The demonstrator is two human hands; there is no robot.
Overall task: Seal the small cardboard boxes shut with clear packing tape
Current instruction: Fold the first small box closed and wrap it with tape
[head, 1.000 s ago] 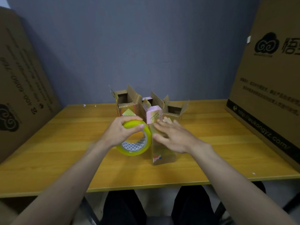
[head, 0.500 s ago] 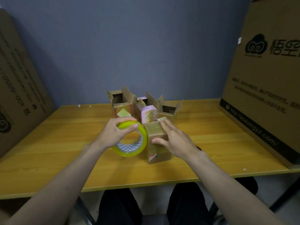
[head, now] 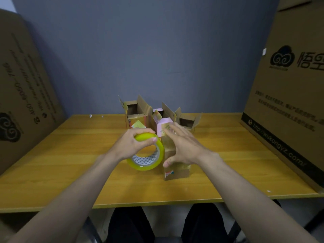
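The left hand (head: 130, 143) grips the stiff, light tape roll (head: 146, 152) by its rim beside the thin-walled box (head: 175, 165) on the surface (head: 70, 163), right hand (head: 182, 148) spread flat atop it.

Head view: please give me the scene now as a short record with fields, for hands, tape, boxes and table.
left hand: grips the tape roll from above
right hand: fingers straight, lies on the near box
tape roll: yellowish, on edge, right beside the near box
near box: flaps down, upright on the table
back boxes: several small ones behind, flaps open
pink box: among the back boxes
table: wooden
big cartons: one at each side of the table
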